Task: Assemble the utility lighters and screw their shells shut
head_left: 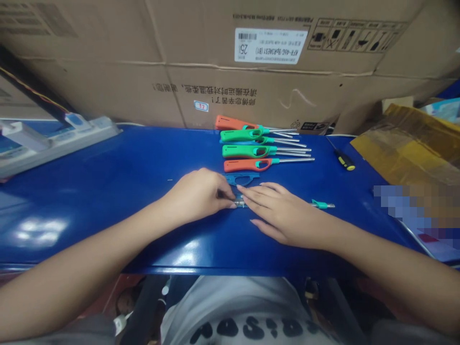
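Observation:
My left hand [196,194] comes in from the left, its fingertips pinched on a small metal and clear part [239,202] on the blue table top [108,191]. My right hand [282,213] lies flat beside it, fingers together and reaching toward that part. Just above both hands is a blue plastic lighter shell [241,178]. Farther up is a neat row of several orange and green utility lighters [246,151] with steel tubes pointing right. A small teal lighter piece [322,204] lies past my right hand.
A yellow-handled screwdriver [344,160] lies at the table's right side, beside crumpled yellow-brown packaging [402,148]. A white power strip [57,146] sits at the left edge. Large cardboard boxes [251,81] stand along the back. The table's front edge [230,270] runs below my forearms.

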`<state>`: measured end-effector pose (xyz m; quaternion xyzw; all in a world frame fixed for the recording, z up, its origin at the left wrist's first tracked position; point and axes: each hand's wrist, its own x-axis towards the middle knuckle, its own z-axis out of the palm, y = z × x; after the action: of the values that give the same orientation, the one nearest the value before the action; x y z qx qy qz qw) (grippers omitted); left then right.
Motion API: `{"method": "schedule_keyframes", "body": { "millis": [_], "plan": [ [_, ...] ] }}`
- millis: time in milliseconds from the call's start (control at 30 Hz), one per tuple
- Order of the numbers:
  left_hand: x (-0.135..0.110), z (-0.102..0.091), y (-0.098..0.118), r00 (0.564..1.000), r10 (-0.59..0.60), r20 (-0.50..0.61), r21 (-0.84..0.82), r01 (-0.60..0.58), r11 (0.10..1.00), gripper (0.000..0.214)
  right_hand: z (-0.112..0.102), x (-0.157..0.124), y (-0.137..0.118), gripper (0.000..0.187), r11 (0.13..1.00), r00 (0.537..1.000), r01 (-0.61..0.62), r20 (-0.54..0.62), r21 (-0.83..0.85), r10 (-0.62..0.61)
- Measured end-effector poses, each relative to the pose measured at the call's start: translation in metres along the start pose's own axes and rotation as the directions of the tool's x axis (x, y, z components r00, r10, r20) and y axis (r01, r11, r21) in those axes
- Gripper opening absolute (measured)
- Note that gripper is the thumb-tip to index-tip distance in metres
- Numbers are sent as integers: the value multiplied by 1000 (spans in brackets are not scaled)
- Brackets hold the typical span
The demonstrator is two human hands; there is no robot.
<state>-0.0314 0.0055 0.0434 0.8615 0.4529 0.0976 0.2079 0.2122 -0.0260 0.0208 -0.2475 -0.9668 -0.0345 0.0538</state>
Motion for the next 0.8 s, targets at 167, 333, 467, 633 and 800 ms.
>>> {"method": "schedule_keyframes", "body": {
  "millis": [167, 333, 467, 633, 800],
  "plan": [
    [-1, -1, 0, 1000, 0, 4, -31, 1, 1000, 11, -3, 1, 4, 48, 999, 1000, -10, 11, 31, 10],
    [-3, -4, 0, 998, 49, 44, -2, -49, 999, 14, -6, -5, 21, 37, 979, 980, -76, -168, 188, 108],
    [-1, -3, -1, 998, 53, 40, -1, -53, 999, 14, -8, -10, 32, 15, 952, 969, -118, -176, 282, 172],
    [1, -1, -1, 998, 58, 27, -38, -57, 998, 13, -5, -9, 38, 12, 934, 980, -132, -95, 333, 173],
    [-2, -2, 5, 996, 73, -50, -94, -78, 993, 16, -4, -8, 38, 13, 929, 984, -112, -88, 352, 152]
  ]
}}
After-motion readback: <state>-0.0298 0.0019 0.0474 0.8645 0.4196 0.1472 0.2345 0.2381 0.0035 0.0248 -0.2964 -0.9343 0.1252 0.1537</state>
